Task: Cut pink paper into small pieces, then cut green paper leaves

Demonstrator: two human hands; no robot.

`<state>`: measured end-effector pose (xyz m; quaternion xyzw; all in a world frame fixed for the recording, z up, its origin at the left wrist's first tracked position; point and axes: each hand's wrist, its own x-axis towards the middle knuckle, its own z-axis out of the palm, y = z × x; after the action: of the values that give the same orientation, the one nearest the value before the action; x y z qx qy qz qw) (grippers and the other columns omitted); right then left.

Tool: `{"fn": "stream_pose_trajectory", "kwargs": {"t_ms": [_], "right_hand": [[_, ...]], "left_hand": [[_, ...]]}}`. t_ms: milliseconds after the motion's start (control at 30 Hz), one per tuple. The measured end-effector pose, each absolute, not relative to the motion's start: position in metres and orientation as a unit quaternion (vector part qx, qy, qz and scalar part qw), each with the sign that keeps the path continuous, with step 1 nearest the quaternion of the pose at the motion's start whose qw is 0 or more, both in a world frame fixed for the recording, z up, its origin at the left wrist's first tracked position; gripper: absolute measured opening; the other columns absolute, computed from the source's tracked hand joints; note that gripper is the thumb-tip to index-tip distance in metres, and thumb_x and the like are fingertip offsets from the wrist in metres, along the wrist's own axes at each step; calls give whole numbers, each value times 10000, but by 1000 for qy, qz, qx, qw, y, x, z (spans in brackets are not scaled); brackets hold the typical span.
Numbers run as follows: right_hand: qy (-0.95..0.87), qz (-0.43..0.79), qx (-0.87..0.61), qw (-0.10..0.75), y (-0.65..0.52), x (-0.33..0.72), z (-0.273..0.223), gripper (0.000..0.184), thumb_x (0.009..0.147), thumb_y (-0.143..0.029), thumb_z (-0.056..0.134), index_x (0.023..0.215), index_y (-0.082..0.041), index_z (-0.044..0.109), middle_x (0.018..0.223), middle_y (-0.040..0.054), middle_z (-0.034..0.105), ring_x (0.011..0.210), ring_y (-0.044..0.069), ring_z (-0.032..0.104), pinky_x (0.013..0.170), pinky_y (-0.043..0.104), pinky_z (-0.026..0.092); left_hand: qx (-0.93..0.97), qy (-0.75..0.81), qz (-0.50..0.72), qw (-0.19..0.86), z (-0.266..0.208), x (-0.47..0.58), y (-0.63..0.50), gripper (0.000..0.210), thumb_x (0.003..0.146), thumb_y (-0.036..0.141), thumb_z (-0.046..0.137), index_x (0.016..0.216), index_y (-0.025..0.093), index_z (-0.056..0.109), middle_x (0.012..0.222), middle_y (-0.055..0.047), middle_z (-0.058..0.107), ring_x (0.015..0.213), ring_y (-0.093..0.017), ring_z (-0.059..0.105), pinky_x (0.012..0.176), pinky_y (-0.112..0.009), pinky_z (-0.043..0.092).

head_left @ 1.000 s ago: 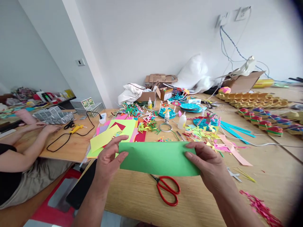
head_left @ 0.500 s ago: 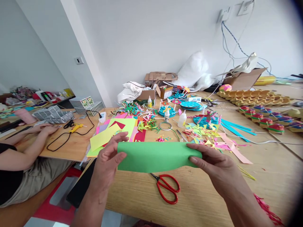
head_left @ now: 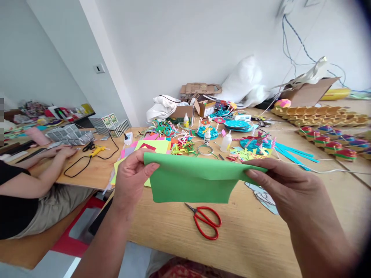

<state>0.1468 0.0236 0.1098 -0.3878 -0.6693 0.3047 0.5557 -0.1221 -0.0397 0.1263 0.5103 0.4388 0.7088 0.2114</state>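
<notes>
Thumb-and-finger pinch at both ends: left hand [head_left: 131, 179] on one end of green paper [head_left: 191, 183], right hand [head_left: 294, 189] on other. Paper hangs between grips; scissors [head_left: 205, 218] below, on table [head_left: 162, 227]. Level hands, light even pull should keep it smooth; hard pinch could crease corners.

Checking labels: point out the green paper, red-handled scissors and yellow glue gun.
Green paper [head_left: 191, 188]: head view, middle of its hanging face.
Red-handled scissors [head_left: 206, 221]: head view, inner side of the handle loops.
Yellow glue gun [head_left: 97, 151]: head view, middle of its body.
</notes>
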Motion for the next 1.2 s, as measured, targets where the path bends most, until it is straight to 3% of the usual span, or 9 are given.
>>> {"fn": "stream_pose_trajectory", "kwargs": {"t_ms": [133,233,367,500,633,767,967,1200], "right_hand": [[-732,232,-359,530,22,153,107,58,680,-351,657,708,-301,664,701,20,551,686,185,505,575,314,401],[-742,313,-364,467,20,154,99,184,699,-404,616,615,-241,619,605,9,518,592,153,475,514,277,388],[-717,431,-392,383,14,149,88,311,720,-470,561,568,-199,573,482,-26,424,459,99,377,406,224,312],[-728,436,-397,349,10,145,79,306,749,-459,529,604,-194,573,524,-18,483,507,113,446,449,224,358],[-756,394,-416,315,9,144,81,239,754,-421,550,859,-227,640,796,35,655,732,188,586,575,258,447],[-800,356,-408,258,8,133,100,302,765,-437,533,995,-272,636,1033,50,645,913,245,584,626,282,466],[-840,357,-344,221,8,93,119,251,767,-353,550,963,-222,638,937,42,668,817,200,593,664,274,432],[-846,364,-329,208,18,77,104,149,779,-226,508,835,-191,642,736,-7,643,648,120,544,558,210,368]], "left_hand": [[478,452,710,250,116,-118,-45,142,604,181,685,665,172,557,677,27,574,601,-95,513,537,-192,440],[442,468,695,321,113,-116,-47,247,592,165,695,749,198,506,623,61,566,515,-77,514,468,-167,426],[408,483,652,419,113,-120,-44,450,576,173,706,964,231,485,685,51,605,553,-96,561,501,-186,460],[416,492,604,470,107,-126,-43,311,605,203,696,869,176,534,666,36,588,529,-74,536,496,-167,444],[426,503,582,476,100,-123,-45,277,614,209,692,840,182,534,653,41,569,529,-73,521,488,-161,425],[469,513,538,477,99,-112,-45,246,629,220,679,832,183,545,666,33,559,576,-86,522,515,-170,415],[528,506,474,491,101,-98,-38,222,669,245,635,846,178,519,689,29,528,605,-93,498,529,-179,382],[599,522,405,452,97,-101,-30,184,721,259,575,866,173,499,731,23,494,660,-100,465,568,-192,360]]}}
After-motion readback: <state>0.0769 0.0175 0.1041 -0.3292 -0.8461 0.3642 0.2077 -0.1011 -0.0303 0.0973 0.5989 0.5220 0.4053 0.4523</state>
